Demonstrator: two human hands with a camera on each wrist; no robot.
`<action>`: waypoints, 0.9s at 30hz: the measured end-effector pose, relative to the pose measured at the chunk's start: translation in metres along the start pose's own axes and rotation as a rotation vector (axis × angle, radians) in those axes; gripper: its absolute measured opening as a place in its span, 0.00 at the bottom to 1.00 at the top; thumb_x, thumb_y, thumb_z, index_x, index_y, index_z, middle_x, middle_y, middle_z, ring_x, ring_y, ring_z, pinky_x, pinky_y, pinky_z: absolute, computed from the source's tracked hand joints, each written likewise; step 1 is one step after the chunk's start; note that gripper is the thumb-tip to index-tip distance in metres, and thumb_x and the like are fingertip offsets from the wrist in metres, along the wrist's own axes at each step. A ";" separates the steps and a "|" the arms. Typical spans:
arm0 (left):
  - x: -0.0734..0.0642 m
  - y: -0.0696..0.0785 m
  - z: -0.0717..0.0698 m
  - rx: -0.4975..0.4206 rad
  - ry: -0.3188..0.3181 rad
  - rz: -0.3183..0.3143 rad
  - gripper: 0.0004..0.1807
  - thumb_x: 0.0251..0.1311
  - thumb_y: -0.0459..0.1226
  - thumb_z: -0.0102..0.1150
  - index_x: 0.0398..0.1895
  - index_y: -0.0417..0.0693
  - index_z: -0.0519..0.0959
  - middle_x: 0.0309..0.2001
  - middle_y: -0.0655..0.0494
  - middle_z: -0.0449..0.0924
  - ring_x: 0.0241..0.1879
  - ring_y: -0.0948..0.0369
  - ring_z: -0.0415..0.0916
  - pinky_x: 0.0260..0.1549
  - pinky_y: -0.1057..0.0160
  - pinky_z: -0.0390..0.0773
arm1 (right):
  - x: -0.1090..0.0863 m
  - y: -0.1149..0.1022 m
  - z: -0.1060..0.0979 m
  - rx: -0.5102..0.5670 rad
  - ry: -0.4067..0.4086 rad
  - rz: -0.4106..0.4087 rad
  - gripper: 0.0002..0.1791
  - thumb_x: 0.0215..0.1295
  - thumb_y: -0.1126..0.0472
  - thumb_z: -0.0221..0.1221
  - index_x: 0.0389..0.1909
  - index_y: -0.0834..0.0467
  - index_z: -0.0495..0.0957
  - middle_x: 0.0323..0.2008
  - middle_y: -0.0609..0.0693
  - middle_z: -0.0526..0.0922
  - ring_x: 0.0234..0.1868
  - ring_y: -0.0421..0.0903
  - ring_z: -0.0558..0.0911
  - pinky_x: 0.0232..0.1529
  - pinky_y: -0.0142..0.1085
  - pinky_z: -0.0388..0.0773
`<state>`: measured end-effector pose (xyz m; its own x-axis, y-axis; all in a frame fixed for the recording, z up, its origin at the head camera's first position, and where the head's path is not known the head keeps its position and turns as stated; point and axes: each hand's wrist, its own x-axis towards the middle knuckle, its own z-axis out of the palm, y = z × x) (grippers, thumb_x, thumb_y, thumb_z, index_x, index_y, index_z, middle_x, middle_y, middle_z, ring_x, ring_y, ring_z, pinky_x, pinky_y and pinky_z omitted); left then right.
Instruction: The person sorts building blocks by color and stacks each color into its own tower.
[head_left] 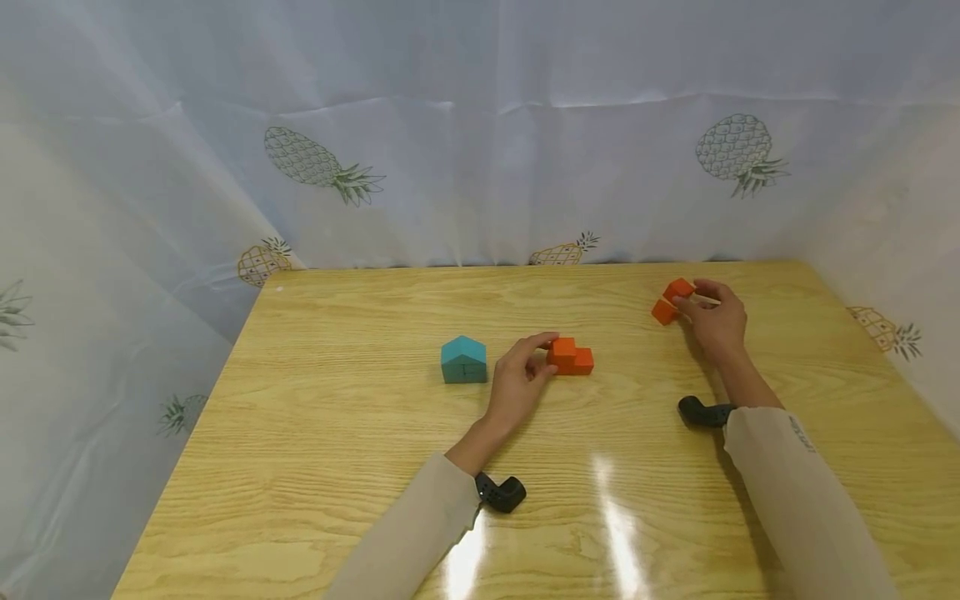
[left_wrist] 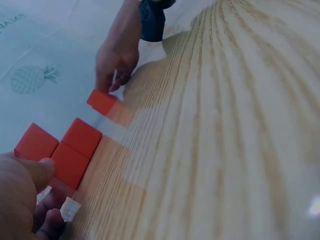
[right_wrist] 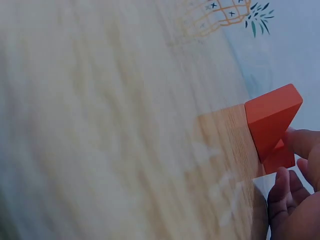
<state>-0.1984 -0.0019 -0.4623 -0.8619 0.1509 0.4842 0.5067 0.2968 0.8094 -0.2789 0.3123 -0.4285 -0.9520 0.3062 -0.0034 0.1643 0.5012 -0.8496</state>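
Near the middle of the table in the head view, my left hand (head_left: 517, 383) pinches the left side of a small stack of orange blocks (head_left: 582, 360), thumb and forefinger on the upper block. In the left wrist view its thumb (left_wrist: 45, 172) lies against these square-faced blocks (left_wrist: 70, 162). Farther right and back, my right hand (head_left: 722, 325) pinches an orange block (head_left: 679, 288), and another orange block (head_left: 663, 312) sits beside it. The right wrist view shows a wedge-shaped orange block (right_wrist: 272, 117) with a smaller orange piece (right_wrist: 281, 159) partly behind it, at the fingertips.
A teal house-shaped block group (head_left: 463, 361) with a peaked top stands just left of my left hand. The wood-grain table (head_left: 337, 467) ends at a white curtain (head_left: 465, 183) printed with pineapples. Black wrist devices (head_left: 504, 493) stick out from both sleeves.
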 end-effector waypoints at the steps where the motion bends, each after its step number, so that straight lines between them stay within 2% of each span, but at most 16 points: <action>1: 0.000 0.000 0.000 0.000 0.000 -0.002 0.25 0.55 0.28 0.66 0.57 0.48 0.77 0.48 0.51 0.78 0.25 0.63 0.67 0.25 0.69 0.69 | 0.001 0.001 0.000 -0.002 0.000 0.002 0.38 0.63 0.43 0.59 0.69 0.57 0.63 0.61 0.57 0.65 0.48 0.42 0.70 0.38 0.25 0.71; 8: 0.000 0.000 0.000 0.018 0.002 0.007 0.25 0.54 0.28 0.66 0.57 0.48 0.76 0.48 0.52 0.78 0.25 0.63 0.67 0.25 0.69 0.70 | 0.005 0.002 0.001 0.020 -0.009 0.030 0.40 0.61 0.43 0.61 0.68 0.59 0.63 0.62 0.58 0.65 0.48 0.41 0.73 0.38 0.22 0.72; 14: -0.001 0.000 0.000 0.018 -0.003 0.001 0.25 0.55 0.28 0.66 0.58 0.49 0.76 0.48 0.52 0.78 0.25 0.63 0.67 0.26 0.69 0.70 | 0.007 0.001 0.003 0.020 -0.006 0.067 0.39 0.62 0.44 0.61 0.68 0.58 0.63 0.61 0.56 0.67 0.51 0.44 0.72 0.47 0.31 0.72; 18: -0.001 0.001 0.000 0.013 -0.009 -0.012 0.26 0.55 0.28 0.66 0.58 0.50 0.76 0.49 0.52 0.78 0.25 0.63 0.67 0.26 0.69 0.70 | 0.007 0.002 0.004 0.031 -0.002 0.080 0.37 0.62 0.45 0.61 0.68 0.58 0.64 0.58 0.53 0.69 0.51 0.45 0.73 0.49 0.34 0.73; 27: -0.001 0.002 0.000 0.013 -0.003 -0.008 0.26 0.55 0.28 0.66 0.58 0.48 0.76 0.48 0.51 0.78 0.25 0.62 0.67 0.25 0.69 0.70 | 0.006 0.005 0.004 0.284 0.014 0.126 0.34 0.59 0.54 0.66 0.65 0.57 0.68 0.48 0.44 0.71 0.43 0.37 0.75 0.39 0.24 0.76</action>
<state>-0.1966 -0.0018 -0.4609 -0.8661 0.1515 0.4763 0.4992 0.3102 0.8091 -0.2848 0.3138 -0.4348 -0.9246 0.3639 -0.1123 0.1999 0.2128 -0.9564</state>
